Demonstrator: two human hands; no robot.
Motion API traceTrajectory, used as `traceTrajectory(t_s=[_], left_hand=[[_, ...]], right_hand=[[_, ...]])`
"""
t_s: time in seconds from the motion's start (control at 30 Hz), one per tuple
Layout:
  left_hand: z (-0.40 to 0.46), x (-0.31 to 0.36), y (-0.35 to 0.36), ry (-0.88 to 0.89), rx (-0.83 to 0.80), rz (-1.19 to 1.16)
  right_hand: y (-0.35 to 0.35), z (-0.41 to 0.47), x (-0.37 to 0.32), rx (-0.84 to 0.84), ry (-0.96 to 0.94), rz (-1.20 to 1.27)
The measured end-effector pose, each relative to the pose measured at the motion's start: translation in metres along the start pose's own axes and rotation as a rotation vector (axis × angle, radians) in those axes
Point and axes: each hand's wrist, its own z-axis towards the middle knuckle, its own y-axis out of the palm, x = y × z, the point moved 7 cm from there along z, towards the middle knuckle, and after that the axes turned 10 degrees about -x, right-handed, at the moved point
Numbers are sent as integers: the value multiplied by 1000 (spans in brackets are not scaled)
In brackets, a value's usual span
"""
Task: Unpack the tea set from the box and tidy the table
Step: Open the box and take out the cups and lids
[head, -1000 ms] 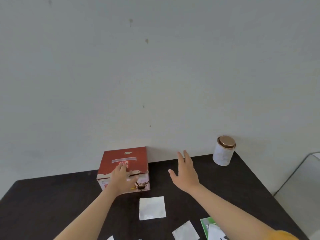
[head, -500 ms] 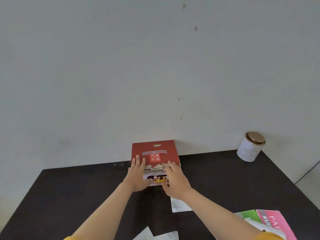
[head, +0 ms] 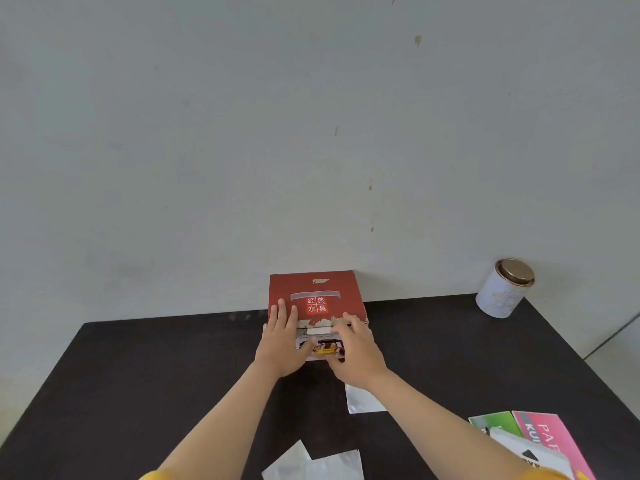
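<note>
A closed red tea set box (head: 313, 292) with white Chinese characters stands at the back of the dark table (head: 138, 375), against the wall. My left hand (head: 280, 341) lies flat on the box's near left corner, fingers spread over the lid. Over on the near right edge, my right hand (head: 353, 351) has its fingertips curled at the lid's front seam. Both hands touch the box; the picture on its front face is partly hidden between them.
A white tin with a bronze lid (head: 504, 289) stands at the back right corner. White paper packets (head: 362, 400) (head: 311, 464) lie near me. Green and pink booklets (head: 533, 434) sit at the front right edge.
My right hand came from the air onto the box's front right edge. My left hand stayed on the box. My view shifted left and nearer.
</note>
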Motion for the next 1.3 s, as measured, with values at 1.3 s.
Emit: traceTrajectory(t_s=[1.3], left_hand=[[-117, -15, 33, -188, 345, -810]], right_hand=[[8, -102, 28, -73, 73, 645]])
